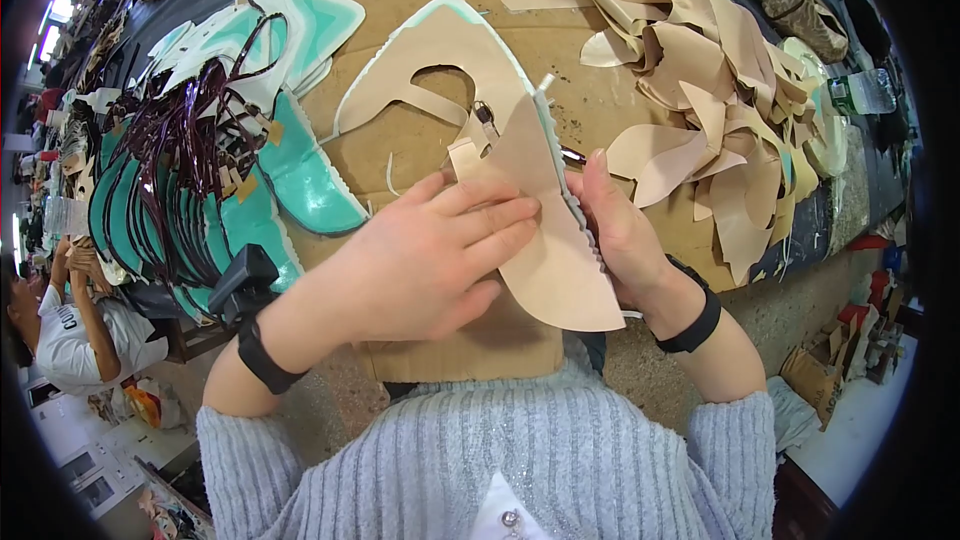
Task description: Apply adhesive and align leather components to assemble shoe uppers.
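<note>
A beige shoe upper piece [558, 285] with a white, notched edge lies in front of me on cardboard. Part of it is a curved strap with a cut-out and a small metal buckle [484, 112]. My left hand [440, 245] rests flat on its surface, fingers stretched out and holding nothing. At the piece's right edge my right hand [628, 235] grips it, thumb upward and the other fingers mostly hidden behind the edge. Just beyond that hand, a small dark, shiny object [573, 155] shows beside the edge.
On the left lie glossy teal pieces [310, 175] with dark burgundy straps [185, 130] and pale-backed pieces [300, 15]. Loose beige pieces [690, 70] are heaped at the right. A clear plastic bottle [862, 92] lies at the far right. Another person [90, 325] works at the far left.
</note>
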A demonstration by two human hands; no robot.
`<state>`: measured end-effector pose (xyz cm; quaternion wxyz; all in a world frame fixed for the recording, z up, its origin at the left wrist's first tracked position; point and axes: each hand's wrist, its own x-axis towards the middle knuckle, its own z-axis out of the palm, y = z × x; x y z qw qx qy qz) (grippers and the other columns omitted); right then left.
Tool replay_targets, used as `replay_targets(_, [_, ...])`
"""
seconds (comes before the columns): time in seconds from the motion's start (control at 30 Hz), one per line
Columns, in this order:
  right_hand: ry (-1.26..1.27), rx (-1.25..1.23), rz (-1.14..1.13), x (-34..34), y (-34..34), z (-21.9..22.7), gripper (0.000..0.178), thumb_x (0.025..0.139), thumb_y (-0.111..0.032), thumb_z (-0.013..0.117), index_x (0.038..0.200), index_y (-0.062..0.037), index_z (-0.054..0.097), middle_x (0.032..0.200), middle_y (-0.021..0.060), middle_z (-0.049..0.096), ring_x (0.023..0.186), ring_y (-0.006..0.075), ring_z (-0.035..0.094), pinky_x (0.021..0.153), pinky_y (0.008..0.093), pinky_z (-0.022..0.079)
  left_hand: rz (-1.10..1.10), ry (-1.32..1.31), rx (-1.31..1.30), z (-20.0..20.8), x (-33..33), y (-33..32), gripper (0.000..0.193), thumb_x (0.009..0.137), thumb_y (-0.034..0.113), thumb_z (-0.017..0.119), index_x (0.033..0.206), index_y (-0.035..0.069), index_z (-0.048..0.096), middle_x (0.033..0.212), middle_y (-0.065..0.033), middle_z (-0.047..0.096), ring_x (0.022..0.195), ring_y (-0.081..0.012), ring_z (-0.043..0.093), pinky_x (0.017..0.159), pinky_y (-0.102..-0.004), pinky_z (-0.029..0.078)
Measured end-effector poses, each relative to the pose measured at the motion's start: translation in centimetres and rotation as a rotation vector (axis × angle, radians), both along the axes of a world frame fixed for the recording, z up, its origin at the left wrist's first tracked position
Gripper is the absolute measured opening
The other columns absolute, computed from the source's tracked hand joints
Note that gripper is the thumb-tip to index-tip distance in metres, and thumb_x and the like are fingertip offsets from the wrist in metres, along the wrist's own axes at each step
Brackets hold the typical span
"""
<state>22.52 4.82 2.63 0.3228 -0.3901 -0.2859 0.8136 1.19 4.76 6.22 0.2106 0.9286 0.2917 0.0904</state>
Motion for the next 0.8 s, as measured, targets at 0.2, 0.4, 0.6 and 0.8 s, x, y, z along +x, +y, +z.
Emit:
replay_targets(0.2, [-0.065, 0.102, 0.087, 0.8, 0.3, -0.5, 0.047, 0.103, -0.042, 0.037, 0.117, -0.0013, 0.056, 0.099, 0.0033, 0.063, 0.087, 0.0064, 0.058, 0.074, 0.0225, 0.049, -0.032, -0.089, 0.071, -1.0, -0.9, 0.5, 0.045, 0.072, 0.001, 0.06, 0.117, 0.002, 0.059, 0.123, -0.0113, 0.061, 0.117, -0.0267, 0.057, 0.092, -0.0366, 0.051])
replay_targets(0.4, [-0.079, 0.15, 0.083, 0.9, 0.3, -1.5, 0.04, 0.104, -0.038, 0.038, 0.108, -0.0036, 0.057, 0.091, -0.0017, 0.061, 0.08, 0.0032, 0.055, 0.07, 0.0199, 0.046, 0.048, -0.189, 0.078, -1.3, -0.6, 0.7, 0.033, 0.068, -0.002, 0.062, 0.1, 0.004, 0.061, 0.112, -0.0084, 0.067, 0.106, -0.0233, 0.064, 0.076, -0.0325, 0.057])
replay_targets(0.6, [-0.138, 0.229, 0.113, 1.2, 0.5, -2.0, 0.041, 0.104, -0.039, 0.036, 0.104, -0.0036, 0.058, 0.09, -0.0024, 0.059, 0.08, 0.0033, 0.052, 0.071, 0.0202, 0.045, 0.063, -0.146, 0.099, -0.6, -0.4, 0.8, 0.026, 0.069, -0.002, 0.062, 0.093, 0.006, 0.06, 0.113, -0.0037, 0.067, 0.106, -0.0208, 0.064, 0.073, -0.0307, 0.057])
replay_targets(0.8, [-0.079, 0.193, 0.083, 0.6, 0.7, -0.9, 0.048, 0.103, -0.044, 0.034, 0.111, -0.0021, 0.057, 0.098, 0.0008, 0.06, 0.087, 0.006, 0.054, 0.076, 0.0223, 0.045, 0.054, -0.023, 0.18, -0.5, -0.1, 0.6, 0.025, 0.075, 0.007, 0.06, 0.1, 0.007, 0.061, 0.116, -0.0035, 0.066, 0.11, -0.0193, 0.062, 0.076, -0.0307, 0.057])
